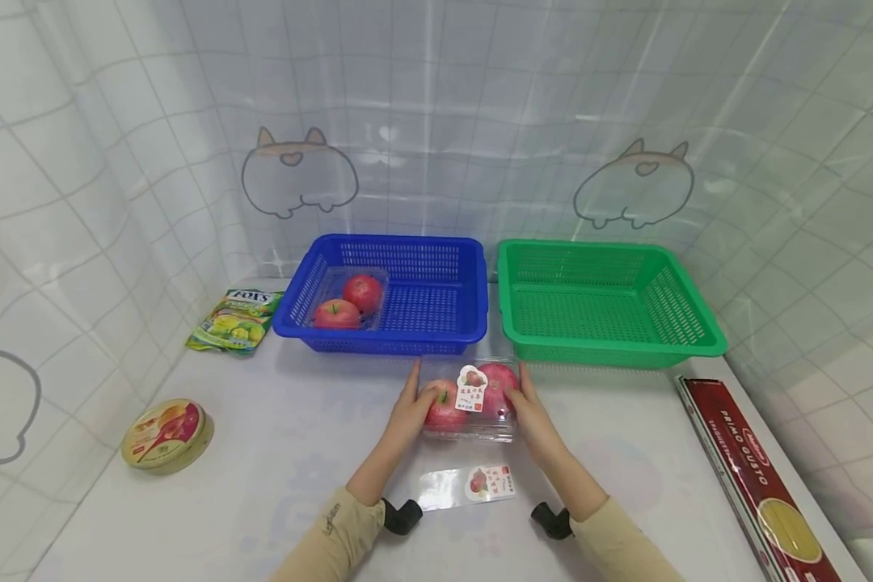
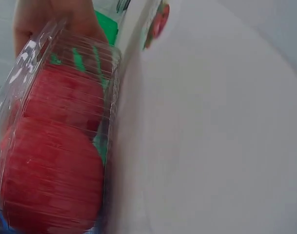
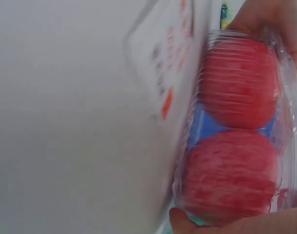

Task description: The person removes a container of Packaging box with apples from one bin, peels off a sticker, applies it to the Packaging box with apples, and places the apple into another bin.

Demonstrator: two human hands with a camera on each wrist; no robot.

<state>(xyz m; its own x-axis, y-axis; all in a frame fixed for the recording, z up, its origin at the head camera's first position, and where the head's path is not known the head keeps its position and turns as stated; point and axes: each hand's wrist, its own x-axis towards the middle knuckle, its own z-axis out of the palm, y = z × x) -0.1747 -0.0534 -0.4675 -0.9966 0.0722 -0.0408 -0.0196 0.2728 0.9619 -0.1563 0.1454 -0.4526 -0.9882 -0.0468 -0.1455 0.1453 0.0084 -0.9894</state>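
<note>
So I'm using the blue basket [image 1: 425, 309] as the landmark here. The clear plastic apple box [image 1: 473, 433] is on my side of it, just in front of its right end, and it sits squarely between my two hands. My left hand [image 1: 410, 410] pinches the left end of the box, thumb on top and fingers round the side, and my right hand [image 1: 530, 410] pinches the right end much the same way. Can't really tell if the bottom touches the tabletop. Two red apples [image 1: 496, 386] sit side by side inside, and an apple-print sticker [image 1: 470, 390] is on the lid between them.

Nearer me than the blue basket, past the box and between my wrists, there's a strip with another apple label [image 1: 490, 483] lying flat. Inside the blue basket, over at its left end, is a second apple box [image 1: 332, 284], also with two apples in it.

Just right of the blue basket is a green basket [image 1: 578, 314]. A FOX'S candy bag [image 1: 236, 322] lies just left of it, with a round tin [image 1: 166, 434] farther left and closer to me. The Primo Gusto spaghetti box [image 1: 760, 485] is well off to its right, on my side.
</note>
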